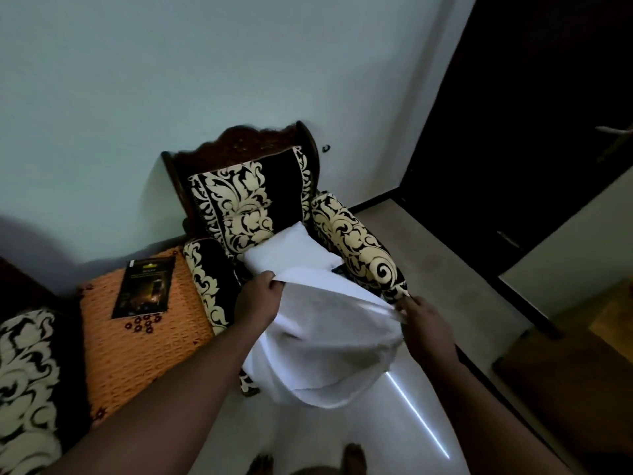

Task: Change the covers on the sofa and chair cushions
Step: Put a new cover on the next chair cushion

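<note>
An armchair point(246, 197) upholstered in black and cream floral fabric stands against the pale wall. A bare white cushion point(291, 250) lies on its seat. In front of the chair I hold a white cover point(325, 341) stretched between both hands, its lower part sagging toward the floor. My left hand point(257, 299) grips the cover's left edge near the chair's left armrest. My right hand point(424, 323) pinches the cover's right edge just below the right armrest point(356, 241). Most of the seat is hidden behind the cover.
An orange woven side table point(137, 351) with a dark booklet point(145, 289) on it stands left of the chair. Part of a matching sofa arm point(27, 378) shows at far left. A dark door point(520, 114) is at the right. My feet point(308, 461) stand on the light floor.
</note>
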Demonstrator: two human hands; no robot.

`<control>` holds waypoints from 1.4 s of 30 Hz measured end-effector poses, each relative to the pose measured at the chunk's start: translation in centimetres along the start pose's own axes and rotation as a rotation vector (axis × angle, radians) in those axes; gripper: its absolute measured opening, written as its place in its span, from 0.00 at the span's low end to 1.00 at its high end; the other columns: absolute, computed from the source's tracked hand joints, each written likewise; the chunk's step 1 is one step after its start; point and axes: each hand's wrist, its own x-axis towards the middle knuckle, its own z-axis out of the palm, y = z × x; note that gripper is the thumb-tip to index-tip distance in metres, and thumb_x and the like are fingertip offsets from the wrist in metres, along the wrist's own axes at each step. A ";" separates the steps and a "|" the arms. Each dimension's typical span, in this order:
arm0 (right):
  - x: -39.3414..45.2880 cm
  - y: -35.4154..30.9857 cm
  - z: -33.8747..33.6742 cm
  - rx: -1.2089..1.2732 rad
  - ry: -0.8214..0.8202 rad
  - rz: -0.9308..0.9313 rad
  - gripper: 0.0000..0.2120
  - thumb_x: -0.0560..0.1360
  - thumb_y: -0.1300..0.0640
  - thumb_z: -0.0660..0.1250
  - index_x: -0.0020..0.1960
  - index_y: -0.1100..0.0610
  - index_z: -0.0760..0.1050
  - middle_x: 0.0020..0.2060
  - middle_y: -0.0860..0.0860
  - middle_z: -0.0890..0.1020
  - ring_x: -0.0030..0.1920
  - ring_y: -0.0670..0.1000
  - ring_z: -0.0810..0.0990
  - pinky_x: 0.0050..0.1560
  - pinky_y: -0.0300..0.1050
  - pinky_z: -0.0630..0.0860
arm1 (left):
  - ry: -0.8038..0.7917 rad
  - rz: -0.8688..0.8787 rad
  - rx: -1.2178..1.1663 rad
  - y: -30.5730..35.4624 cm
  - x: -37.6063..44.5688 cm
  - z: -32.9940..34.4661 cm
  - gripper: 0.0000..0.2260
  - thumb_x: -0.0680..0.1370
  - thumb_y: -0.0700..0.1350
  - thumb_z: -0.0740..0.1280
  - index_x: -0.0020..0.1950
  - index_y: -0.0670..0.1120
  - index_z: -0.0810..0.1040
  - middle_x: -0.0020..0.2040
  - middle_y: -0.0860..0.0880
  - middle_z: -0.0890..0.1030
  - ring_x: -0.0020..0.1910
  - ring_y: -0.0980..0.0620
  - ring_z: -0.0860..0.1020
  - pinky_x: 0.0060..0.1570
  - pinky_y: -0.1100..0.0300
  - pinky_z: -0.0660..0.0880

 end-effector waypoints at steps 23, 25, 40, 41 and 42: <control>16.3 -2.1 9.4 0.438 -0.527 0.111 0.28 0.69 0.34 0.74 0.46 0.59 0.75 0.40 0.55 0.81 0.42 0.55 0.80 0.42 0.48 0.74 | -0.117 -0.452 -0.195 -5.6 4.4 1.6 0.20 0.85 0.55 0.56 0.72 0.45 0.69 0.65 0.43 0.76 0.63 0.41 0.75 0.58 0.52 0.71; 17.4 -2.9 10.1 0.490 -0.598 0.105 0.28 0.71 0.34 0.72 0.46 0.62 0.76 0.40 0.59 0.81 0.43 0.56 0.81 0.43 0.47 0.74 | -0.108 -0.439 -0.216 -6.5 5.7 1.9 0.16 0.85 0.54 0.56 0.63 0.45 0.73 0.57 0.44 0.78 0.56 0.42 0.77 0.57 0.51 0.74; 26.0 -7.2 16.8 0.443 -0.653 0.195 0.12 0.74 0.53 0.75 0.45 0.56 0.73 0.39 0.52 0.77 0.44 0.56 0.79 0.46 0.49 0.76 | -0.039 -0.605 -0.285 -10.0 11.0 5.7 0.13 0.85 0.52 0.56 0.53 0.47 0.76 0.45 0.47 0.77 0.44 0.48 0.76 0.40 0.55 0.69; 27.0 -7.2 17.7 0.416 -0.663 0.167 0.12 0.74 0.52 0.75 0.46 0.57 0.73 0.40 0.53 0.78 0.45 0.56 0.79 0.47 0.51 0.77 | -0.024 -0.605 -0.284 -9.9 11.4 5.7 0.13 0.85 0.53 0.56 0.53 0.47 0.76 0.45 0.47 0.77 0.45 0.47 0.77 0.41 0.55 0.70; 28.2 -7.1 18.8 0.393 -0.679 0.133 0.13 0.74 0.51 0.74 0.49 0.58 0.75 0.42 0.54 0.79 0.46 0.57 0.80 0.48 0.52 0.78 | -0.007 -0.604 -0.275 -9.9 12.2 6.0 0.13 0.85 0.53 0.56 0.53 0.47 0.76 0.45 0.47 0.78 0.45 0.46 0.77 0.42 0.55 0.70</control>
